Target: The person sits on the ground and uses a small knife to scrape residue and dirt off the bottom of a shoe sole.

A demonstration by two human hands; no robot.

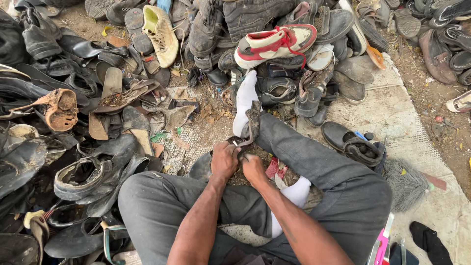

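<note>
Heaped worn shoes [98, 98] ring the seat from 9 to 3 o'clock, while left hand [223, 160] and right hand [254, 169] pinch shut on a dark strap [252, 125], pulling it taut.

1. two bare hands, the left hand [223, 160] and the right hand [254, 169], side by side just below the white sock foot.
2. two white socks: one foot [244, 100] stretched out, the other [298, 192] tucked in below and to its right.
3. one red-and-white sneaker [274, 43], right above that foot.
4. one pale yellow shoe [163, 33], up and left of the foot.
5. one black slip-on shoe [337, 134], to the foot's right.
6. dark worn shoes and soles heaped all round, too many and too tangled to count.
</note>
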